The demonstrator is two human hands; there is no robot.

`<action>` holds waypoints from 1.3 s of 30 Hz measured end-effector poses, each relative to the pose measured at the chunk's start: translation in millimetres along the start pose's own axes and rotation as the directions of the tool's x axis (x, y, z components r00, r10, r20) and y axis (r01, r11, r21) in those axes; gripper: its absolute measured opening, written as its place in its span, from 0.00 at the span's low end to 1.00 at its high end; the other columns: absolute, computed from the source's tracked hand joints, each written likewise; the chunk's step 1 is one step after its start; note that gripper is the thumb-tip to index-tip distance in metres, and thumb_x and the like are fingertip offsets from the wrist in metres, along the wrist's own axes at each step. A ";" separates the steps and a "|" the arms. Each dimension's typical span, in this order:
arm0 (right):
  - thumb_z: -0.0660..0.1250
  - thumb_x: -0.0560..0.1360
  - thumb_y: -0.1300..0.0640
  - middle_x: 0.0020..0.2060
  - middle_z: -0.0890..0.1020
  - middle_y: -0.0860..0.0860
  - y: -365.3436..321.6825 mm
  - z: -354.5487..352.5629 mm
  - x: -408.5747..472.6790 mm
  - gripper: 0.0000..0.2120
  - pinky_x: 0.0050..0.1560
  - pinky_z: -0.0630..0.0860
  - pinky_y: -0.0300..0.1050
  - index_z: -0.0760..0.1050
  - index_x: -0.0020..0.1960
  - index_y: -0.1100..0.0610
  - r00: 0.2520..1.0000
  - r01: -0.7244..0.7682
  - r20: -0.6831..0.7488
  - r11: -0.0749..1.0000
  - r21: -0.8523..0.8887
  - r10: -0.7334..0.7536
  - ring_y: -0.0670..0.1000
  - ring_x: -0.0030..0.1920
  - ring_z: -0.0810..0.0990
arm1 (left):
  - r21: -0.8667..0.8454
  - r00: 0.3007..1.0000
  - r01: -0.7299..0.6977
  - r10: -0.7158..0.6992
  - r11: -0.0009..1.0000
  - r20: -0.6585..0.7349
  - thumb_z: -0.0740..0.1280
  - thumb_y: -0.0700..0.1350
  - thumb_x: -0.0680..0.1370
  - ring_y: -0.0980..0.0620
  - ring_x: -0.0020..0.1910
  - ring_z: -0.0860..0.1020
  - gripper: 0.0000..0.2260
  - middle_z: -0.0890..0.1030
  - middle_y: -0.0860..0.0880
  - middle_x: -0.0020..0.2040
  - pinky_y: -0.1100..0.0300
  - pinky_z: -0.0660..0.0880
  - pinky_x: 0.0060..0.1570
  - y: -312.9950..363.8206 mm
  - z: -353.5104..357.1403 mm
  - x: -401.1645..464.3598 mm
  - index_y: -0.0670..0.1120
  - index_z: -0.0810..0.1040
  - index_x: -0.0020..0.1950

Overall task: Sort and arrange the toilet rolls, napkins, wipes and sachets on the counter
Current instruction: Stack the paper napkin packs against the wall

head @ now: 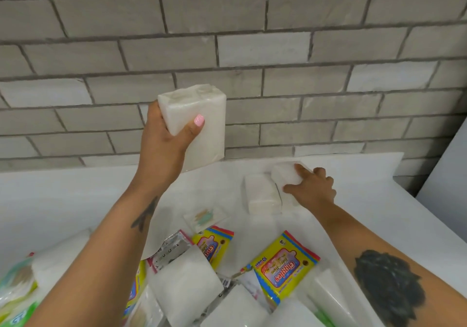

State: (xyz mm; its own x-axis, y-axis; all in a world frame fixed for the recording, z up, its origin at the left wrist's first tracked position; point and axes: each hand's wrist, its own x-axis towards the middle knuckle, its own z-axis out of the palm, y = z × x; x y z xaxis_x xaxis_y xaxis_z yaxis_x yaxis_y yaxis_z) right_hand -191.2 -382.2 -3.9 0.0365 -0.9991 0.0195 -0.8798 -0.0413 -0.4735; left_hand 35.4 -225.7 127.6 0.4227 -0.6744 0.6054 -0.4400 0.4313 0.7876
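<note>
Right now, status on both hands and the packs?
Left hand holds white pack aloft. Right hand on second pack, beside third near wall. Wipes heaped near edge, unsorted.

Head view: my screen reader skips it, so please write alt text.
Left hand holds a white wrapped pack up before a brick wall; right hand touches another white pack on the counter, above yellow wipes packets.
</note>
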 end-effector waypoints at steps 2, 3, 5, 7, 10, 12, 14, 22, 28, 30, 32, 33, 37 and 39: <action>0.67 0.69 0.41 0.65 0.63 0.55 -0.7 8.6 5.2 0.35 0.60 0.66 0.54 0.59 0.73 0.43 1.000 -0.022 -0.009 0.999 -0.032 0.021 0.60 0.63 0.63 | -0.009 1.000 0.011 -0.011 1.000 0.012 0.71 0.54 0.71 0.62 0.54 0.78 0.23 0.76 0.53 0.60 0.69 0.76 0.45 -5.2 -0.3 1.5 0.52 0.66 0.62; 0.66 0.69 0.40 0.65 0.62 0.55 -0.4 13.1 7.6 0.35 0.60 0.66 0.54 0.58 0.73 0.43 1.000 -0.028 -0.013 0.998 -0.051 0.027 0.60 0.63 0.63 | -0.013 1.000 0.016 -0.016 1.000 0.017 0.71 0.55 0.71 0.60 0.55 0.78 0.24 0.76 0.52 0.61 0.68 0.77 0.46 -7.8 -0.5 1.9 0.52 0.66 0.62; 0.64 0.70 0.37 0.66 0.61 0.55 0.4 21.4 11.2 0.35 0.60 0.66 0.55 0.57 0.73 0.44 1.000 -0.026 -0.012 0.996 -0.080 0.025 0.61 0.64 0.63 | -0.012 1.000 0.023 -0.022 1.000 0.013 0.70 0.57 0.70 0.59 0.56 0.78 0.23 0.76 0.51 0.61 0.66 0.77 0.48 -11.5 -0.5 1.8 0.54 0.67 0.60; 0.59 0.71 0.33 0.67 0.60 0.55 0.1 26.7 14.3 0.36 0.61 0.65 0.57 0.54 0.74 0.45 1.000 -0.022 0.012 0.996 -0.090 0.023 0.61 0.64 0.63 | -0.003 1.000 0.028 -0.028 1.000 0.010 0.70 0.57 0.69 0.59 0.56 0.77 0.21 0.75 0.52 0.61 0.65 0.77 0.50 -14.0 -0.3 1.2 0.56 0.67 0.59; 0.50 0.74 0.31 0.73 0.55 0.55 -3.1 21.2 20.6 0.34 0.65 0.61 0.60 0.50 0.75 0.45 0.997 -0.026 0.070 0.995 -0.094 0.032 0.62 0.69 0.59 | -0.009 0.999 0.030 -0.030 1.000 0.019 0.70 0.57 0.69 0.58 0.57 0.77 0.22 0.75 0.50 0.62 0.64 0.77 0.51 -15.8 -0.8 0.0 0.56 0.67 0.59; 0.49 0.77 0.35 0.76 0.54 0.51 -0.7 12.5 22.0 0.30 0.68 0.57 0.60 0.50 0.76 0.44 0.998 0.042 0.049 0.997 -0.069 -0.039 0.60 0.72 0.56 | -0.005 1.000 0.023 -0.023 1.000 0.019 0.70 0.55 0.71 0.59 0.57 0.77 0.23 0.75 0.50 0.62 0.65 0.77 0.51 -16.8 -1.3 -0.6 0.53 0.67 0.61; 0.55 0.78 0.41 0.74 0.60 0.49 8.8 5.8 19.2 0.27 0.70 0.58 0.55 0.55 0.75 0.45 0.975 0.221 0.004 0.975 -0.026 -0.221 0.57 0.73 0.56 | -0.002 1.000 0.017 -0.017 1.000 0.018 0.69 0.53 0.72 0.60 0.57 0.77 0.24 0.75 0.51 0.62 0.67 0.76 0.49 -18.1 -0.6 -1.0 0.49 0.66 0.64; 0.65 0.76 0.56 0.73 0.62 0.47 37.3 15.4 15.2 0.27 0.69 0.62 0.45 0.62 0.73 0.47 0.874 0.485 0.045 0.866 -0.120 -0.483 0.51 0.73 0.57 | -0.039 0.999 0.049 -0.048 0.998 0.024 0.70 0.56 0.70 0.60 0.56 0.77 0.26 0.76 0.54 0.59 0.67 0.76 0.49 -21.8 4.6 -5.5 0.49 0.66 0.64; 0.64 0.77 0.57 0.74 0.62 0.49 29.7 24.7 22.2 0.26 0.70 0.59 0.43 0.62 0.73 0.47 0.884 0.464 0.027 0.871 -0.159 -0.466 0.52 0.72 0.57 | -0.028 0.997 0.080 -0.080 0.996 0.007 0.68 0.53 0.69 0.66 0.51 0.77 0.24 0.76 0.59 0.55 0.70 0.76 0.46 -21.4 9.0 -9.6 0.50 0.65 0.62; 0.64 0.77 0.58 0.73 0.62 0.49 29.3 26.1 22.9 0.26 0.70 0.58 0.42 0.63 0.73 0.47 0.885 0.462 0.015 0.874 -0.154 -0.465 0.51 0.72 0.57 | -0.036 0.997 0.082 -0.081 0.996 0.009 0.70 0.53 0.70 0.65 0.52 0.77 0.24 0.76 0.58 0.56 0.69 0.76 0.47 -23.9 10.0 -9.4 0.50 0.66 0.62; 0.64 0.77 0.58 0.73 0.62 0.48 29.8 26.8 22.6 0.26 0.70 0.58 0.41 0.63 0.73 0.47 0.884 0.463 0.010 0.873 -0.154 -0.467 0.51 0.72 0.57 | -0.039 0.996 0.094 -0.094 0.995 0.007 0.72 0.54 0.71 0.61 0.55 0.78 0.25 0.77 0.55 0.58 0.66 0.77 0.49 -28.3 11.9 -7.6 0.50 0.66 0.63; 0.64 0.77 0.58 0.73 0.62 0.48 30.1 27.2 22.6 0.26 0.71 0.57 0.41 0.63 0.73 0.47 0.884 0.463 0.010 0.873 -0.153 -0.467 0.51 0.72 0.57 | -0.043 0.994 0.109 -0.109 0.993 0.011 0.71 0.55 0.71 0.59 0.57 0.78 0.25 0.77 0.54 0.60 0.65 0.77 0.50 -32.0 13.1 -5.7 0.50 0.67 0.63; 0.64 0.77 0.58 0.73 0.62 0.48 30.1 27.9 22.9 0.26 0.70 0.57 0.41 0.62 0.73 0.47 0.886 0.460 0.010 0.877 -0.142 -0.463 0.51 0.72 0.57 | -0.039 0.973 0.227 -0.225 0.973 0.057 0.70 0.60 0.71 0.51 0.57 0.79 0.24 0.77 0.48 0.61 0.55 0.78 0.52 -45.5 28.1 3.6 0.50 0.73 0.62; 0.64 0.77 0.58 0.73 0.62 0.48 30.3 28.0 23.1 0.26 0.70 0.58 0.41 0.63 0.73 0.47 0.884 0.464 0.006 0.876 -0.135 -0.468 0.51 0.72 0.57 | -0.065 0.937 0.344 -0.338 0.937 0.091 0.69 0.56 0.74 0.52 0.53 0.81 0.20 0.81 0.49 0.56 0.54 0.79 0.50 -53.8 42.9 8.8 0.48 0.75 0.61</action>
State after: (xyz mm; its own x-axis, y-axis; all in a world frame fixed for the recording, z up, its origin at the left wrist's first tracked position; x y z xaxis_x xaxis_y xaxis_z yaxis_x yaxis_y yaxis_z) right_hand -203.8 -406.6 -42.4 0.4464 -0.8639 0.2334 -0.8173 -0.4998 -0.2867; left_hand 28.8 -280.6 85.7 0.4722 -0.8321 0.2909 -0.2150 0.2114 0.9535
